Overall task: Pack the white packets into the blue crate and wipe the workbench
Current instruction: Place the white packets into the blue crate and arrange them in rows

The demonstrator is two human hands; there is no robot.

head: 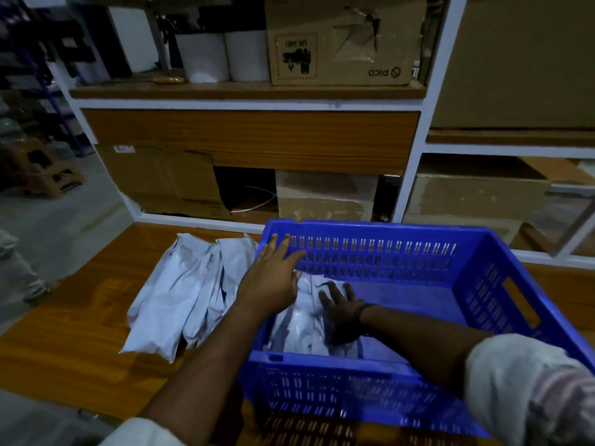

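Two hands reach into the blue crate (483,284), a slotted plastic box on the wooden counter (80,317). Right hand (341,309): fingers (338,294) spread flat, pressing crinkled white packets (299,336) in the crate's near-left corner. Left hand (273,278): fingers (281,247) straight, grasping nothing, lying across the crate's left rim near its far corner. Further packets (180,294), glossy and pillow-shaped, lie heaped on the counter just left of the crate, beside the left hand.

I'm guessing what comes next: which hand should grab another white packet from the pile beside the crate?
Probably the left hand: it hovers over the left rim of the blue crate, beside the pile of white packets. The right hand lies flat on packets inside it.
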